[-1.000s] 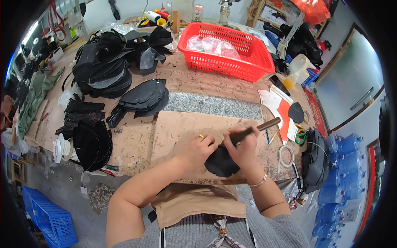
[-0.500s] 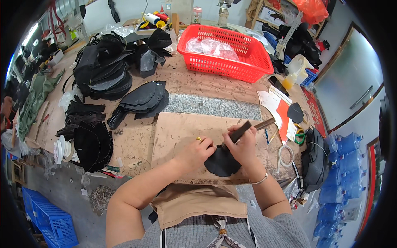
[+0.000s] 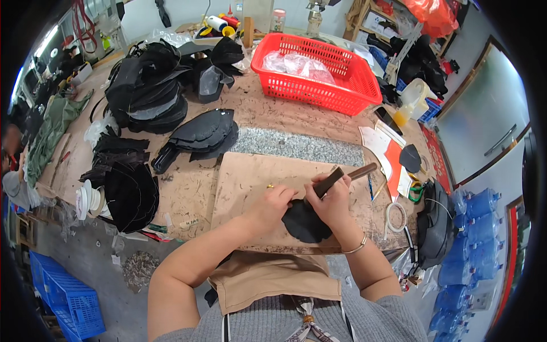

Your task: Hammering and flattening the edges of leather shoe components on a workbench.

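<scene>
A black leather piece (image 3: 305, 222) lies on a brown cutting board (image 3: 256, 176) in front of me. My left hand (image 3: 272, 204) presses on the piece's left edge. My right hand (image 3: 331, 200) grips a dark-headed tool with a wooden handle (image 3: 342, 178), its head down on the piece. A metal bangle circles my right wrist.
A red plastic basket (image 3: 319, 71) with clear bags stands at the back. Stacks of black cut pieces (image 3: 202, 134) fill the left of the bench. A grey stone slab (image 3: 296, 145) lies behind the board. Paper patterns (image 3: 390, 157), tape rolls and water bottles sit on the right.
The tool has swung from nearly flat and pointing right to a steeper angle, its head now lower on the black piece. Both hands stay on the piece.
</scene>
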Demonstrator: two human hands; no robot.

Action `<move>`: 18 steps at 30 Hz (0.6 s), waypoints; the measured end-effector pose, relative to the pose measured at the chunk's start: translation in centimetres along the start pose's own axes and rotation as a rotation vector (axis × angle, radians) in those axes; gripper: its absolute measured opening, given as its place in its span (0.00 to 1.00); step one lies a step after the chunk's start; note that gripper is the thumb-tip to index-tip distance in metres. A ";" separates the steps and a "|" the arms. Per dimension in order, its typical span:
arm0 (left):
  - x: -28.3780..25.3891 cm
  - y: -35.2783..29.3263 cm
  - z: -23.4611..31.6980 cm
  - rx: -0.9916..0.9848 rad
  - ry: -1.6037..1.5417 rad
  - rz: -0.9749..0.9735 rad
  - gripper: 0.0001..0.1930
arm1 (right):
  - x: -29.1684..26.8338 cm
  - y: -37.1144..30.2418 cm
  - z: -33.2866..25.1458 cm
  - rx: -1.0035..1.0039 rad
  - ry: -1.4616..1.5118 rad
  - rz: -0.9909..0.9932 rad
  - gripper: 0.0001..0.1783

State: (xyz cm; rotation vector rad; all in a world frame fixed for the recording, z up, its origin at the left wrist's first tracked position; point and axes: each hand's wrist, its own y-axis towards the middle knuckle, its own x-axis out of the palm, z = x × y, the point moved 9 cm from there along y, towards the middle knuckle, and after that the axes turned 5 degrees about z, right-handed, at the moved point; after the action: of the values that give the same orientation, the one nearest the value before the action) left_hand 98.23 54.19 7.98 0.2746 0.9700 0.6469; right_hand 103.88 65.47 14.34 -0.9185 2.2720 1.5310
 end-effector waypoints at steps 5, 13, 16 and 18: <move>-0.6 -0.6 1.0 0.173 0.159 -0.018 0.16 | 0.4 0.6 -0.3 0.021 0.033 -0.070 0.10; -0.6 -0.7 0.8 0.158 0.140 -0.019 0.15 | 0.6 0.4 0.1 0.062 0.043 -0.080 0.10; 0.3 0.5 0.1 0.128 0.052 -0.039 0.13 | -2.4 1.6 -0.4 -0.069 -0.050 0.022 0.11; 1.5 1.9 -0.3 0.110 -0.003 -0.052 0.13 | -4.6 2.1 1.2 0.135 0.011 0.139 0.10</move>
State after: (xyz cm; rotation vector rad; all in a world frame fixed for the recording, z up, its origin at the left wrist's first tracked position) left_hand 97.87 56.65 7.74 0.3465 1.0080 0.5465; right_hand 105.95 68.73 17.76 -0.7487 2.4586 1.4070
